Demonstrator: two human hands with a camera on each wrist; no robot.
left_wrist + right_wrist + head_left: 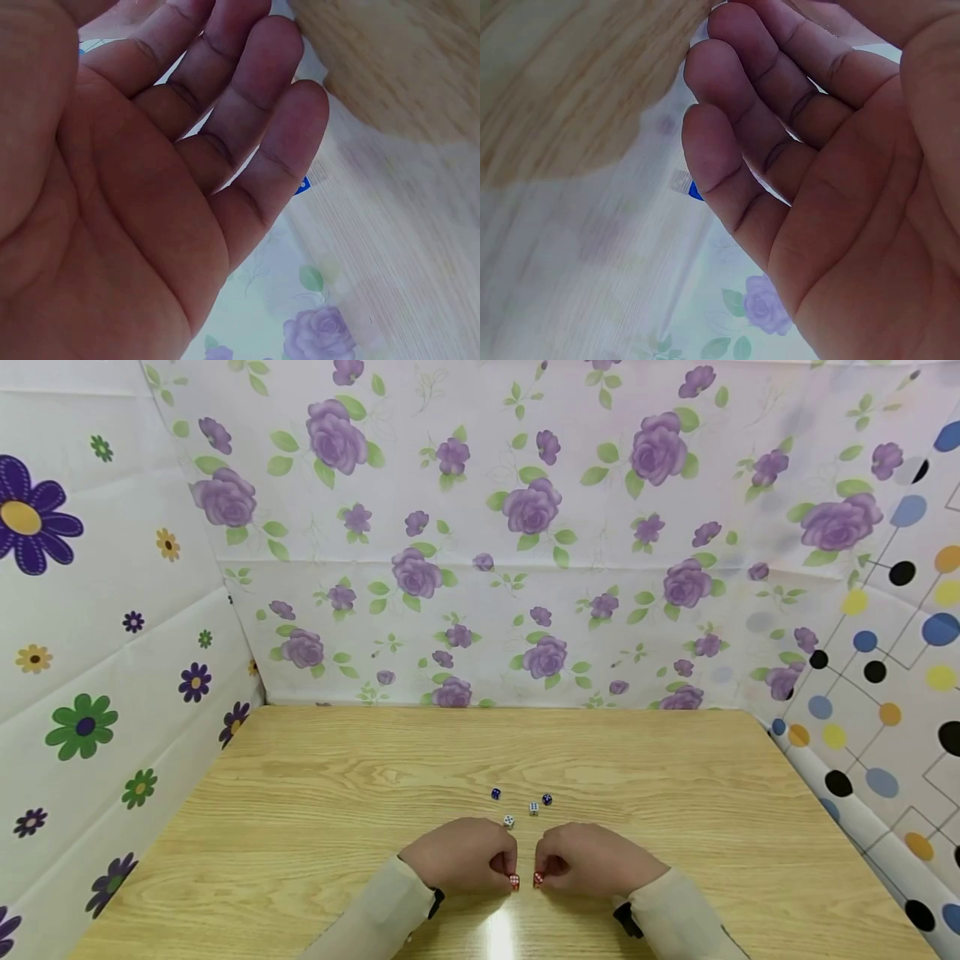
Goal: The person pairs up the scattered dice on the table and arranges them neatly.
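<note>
Close to the front of the table, my left hand (461, 856) pinches a red die (514, 882) with white pips between thumb and fingertips. My right hand (596, 860) mirrors it and pinches a second red die (538, 879). A narrow gap separates the two dice, which are at or near the wooden surface. Both wrist views show the palm and bent fingers of the left hand (150, 180) and right hand (855, 202), with the red dice hidden. Just beyond the hands lie a white die (509, 821) and another white die (534, 808).
Farther back sit a dark blue die (496, 793) and another dark blue die (547, 799). The light wooden table (360, 760) ends at a flowered cloth (465, 610) behind. Patterned cloths also hang along the left and right sides.
</note>
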